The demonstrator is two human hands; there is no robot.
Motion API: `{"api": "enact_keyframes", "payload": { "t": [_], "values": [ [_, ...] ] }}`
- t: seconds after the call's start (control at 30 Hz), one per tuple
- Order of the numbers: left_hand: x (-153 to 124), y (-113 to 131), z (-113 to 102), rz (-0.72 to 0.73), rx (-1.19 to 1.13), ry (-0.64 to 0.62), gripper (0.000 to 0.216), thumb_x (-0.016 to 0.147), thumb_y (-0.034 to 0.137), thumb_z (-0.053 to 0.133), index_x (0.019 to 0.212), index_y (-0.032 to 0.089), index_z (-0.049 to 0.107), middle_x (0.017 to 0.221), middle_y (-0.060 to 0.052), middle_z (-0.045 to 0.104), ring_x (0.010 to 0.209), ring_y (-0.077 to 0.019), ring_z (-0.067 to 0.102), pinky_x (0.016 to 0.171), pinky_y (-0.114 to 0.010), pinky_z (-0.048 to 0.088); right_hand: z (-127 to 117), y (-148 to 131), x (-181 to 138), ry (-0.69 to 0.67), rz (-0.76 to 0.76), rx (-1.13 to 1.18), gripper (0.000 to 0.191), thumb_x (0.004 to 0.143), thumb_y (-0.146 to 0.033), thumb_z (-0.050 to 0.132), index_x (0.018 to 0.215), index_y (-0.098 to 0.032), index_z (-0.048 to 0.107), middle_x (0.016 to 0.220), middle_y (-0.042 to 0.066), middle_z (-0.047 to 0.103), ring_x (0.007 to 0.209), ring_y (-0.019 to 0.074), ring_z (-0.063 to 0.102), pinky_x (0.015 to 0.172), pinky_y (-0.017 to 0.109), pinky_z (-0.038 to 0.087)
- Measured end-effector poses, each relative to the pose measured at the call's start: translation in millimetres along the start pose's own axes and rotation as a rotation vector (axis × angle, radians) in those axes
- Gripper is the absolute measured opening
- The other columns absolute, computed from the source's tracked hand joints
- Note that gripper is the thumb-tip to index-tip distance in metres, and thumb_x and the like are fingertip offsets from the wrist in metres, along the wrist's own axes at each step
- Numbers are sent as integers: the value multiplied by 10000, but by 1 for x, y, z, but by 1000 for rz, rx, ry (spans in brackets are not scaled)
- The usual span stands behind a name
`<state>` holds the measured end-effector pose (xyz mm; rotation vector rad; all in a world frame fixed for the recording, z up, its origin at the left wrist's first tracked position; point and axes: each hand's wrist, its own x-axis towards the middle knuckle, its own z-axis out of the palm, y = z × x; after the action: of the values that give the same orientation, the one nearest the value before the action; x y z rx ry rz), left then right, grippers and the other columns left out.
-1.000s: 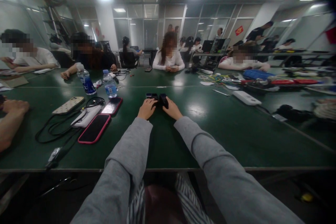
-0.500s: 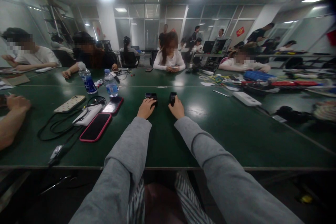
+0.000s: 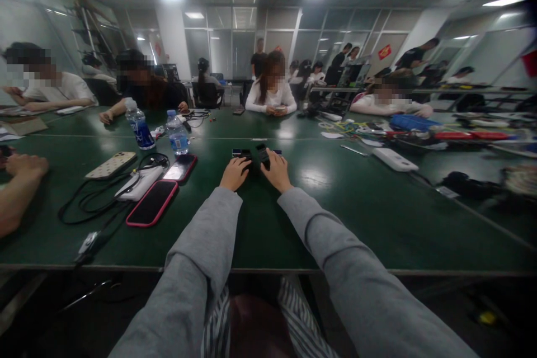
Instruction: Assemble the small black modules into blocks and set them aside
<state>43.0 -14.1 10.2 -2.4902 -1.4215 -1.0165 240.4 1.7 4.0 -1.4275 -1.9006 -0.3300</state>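
Note:
On the green table (image 3: pixel 356 224), my left hand (image 3: pixel 235 174) lies with curved fingers over a small black box (image 3: pixel 246 153), holding it at its near side. My right hand (image 3: pixel 277 172) has its thumb and fingers closed around another small black box (image 3: pixel 262 152), which leans to the left. Just past the right fingertips, the edge of a further dark piece (image 3: pixel 277 151) shows. The boxes are too small and dark for me to make out their kind, and my fingers cover parts of them.
To the left are two bottles (image 3: pixel 178 137), a pink-edged phone (image 3: pixel 153 204), another phone (image 3: pixel 181 168), a patterned phone (image 3: pixel 111 165) and a white power bank (image 3: pixel 142 183) with black cables. Right: a white device (image 3: pixel 395 159) and tangled wires. Several people sit around the table.
My right hand has moved slightly left, and its black box has tipped left, closer to the left one. A dark piece now shows behind the right fingers. My left hand stays put.

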Motion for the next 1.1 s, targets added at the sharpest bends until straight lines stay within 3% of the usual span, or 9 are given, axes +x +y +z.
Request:
{"api": "enact_keyframes", "payload": {
  "t": [0.27, 0.4, 0.53, 0.63, 0.83, 0.97, 1.1],
  "values": [
    [0, 3, -3, -29, 12, -33, 385, 915, 254, 487, 1288, 237, 577, 1368, -77, 550, 1276, -228, 439, 1081, -457, 383, 5, 4, 1, -73, 65, -12, 601, 951, -503, 399, 1404, -109, 421, 1384, 194, 506, 1352, 275, 386, 1104, 491, 205],
    [0, 5, -4, -54, 11, -53, 389, 919, 272, 487, 1299, 256, 566, 1387, -69, 535, 1292, -230, 431, 1086, -466, 373, 6, 5, -1, -148, 33, -17, 554, 950, -503, 401, 1371, -151, 472, 1377, 168, 518, 1383, 281, 328, 1102, 529, 191],
    [1, 10, -7, -79, 6, -20, 385, 947, 323, 437, 1310, 266, 552, 1387, -56, 536, 1286, -222, 442, 1080, -449, 381, 2, 2, -1, -119, 68, -30, 544, 944, -527, 394, 1377, -209, 483, 1451, 146, 431, 1400, 301, 253, 1088, 530, 208],
    [1, 12, -10, -127, -11, 46, 395, 971, 334, 371, 1325, 260, 530, 1386, -55, 534, 1279, -211, 451, 1073, -433, 392, -3, 0, -1, -61, 116, -18, 489, 969, -470, 339, 1375, -241, 487, 1458, 123, 407, 1378, 295, 255, 1069, 505, 242],
    [1, 3, -11, -329, -25, 173, 376, 963, 247, 345, 1278, 225, 550, 1364, -82, 540, 1256, -236, 476, 1044, -448, 426, -15, -1, -1, 27, 121, 47, 357, 949, -325, 366, 1175, -201, 613, 1268, 114, 537, 1260, 263, 362, 1024, 429, 302],
    [-1, -3, -8, -439, -30, 214, 356, 945, 216, 369, 1249, 202, 554, 1318, -104, 562, 1221, -255, 504, 1014, -450, 458, -18, -3, -3, -4, 78, 44, 300, 921, -285, 409, 1109, -188, 623, 1208, 117, 567, 1215, 267, 403, 983, 416, 323],
    [-2, -3, -7, -445, -20, 188, 340, 940, 206, 380, 1231, 217, 556, 1304, -95, 564, 1204, -255, 518, 1005, -441, 470, -18, -5, -4, -81, -15, 30, 328, 925, -283, 414, 1178, -197, 604, 1197, 112, 580, 1212, 260, 421, 995, 417, 303]
  ]
}}
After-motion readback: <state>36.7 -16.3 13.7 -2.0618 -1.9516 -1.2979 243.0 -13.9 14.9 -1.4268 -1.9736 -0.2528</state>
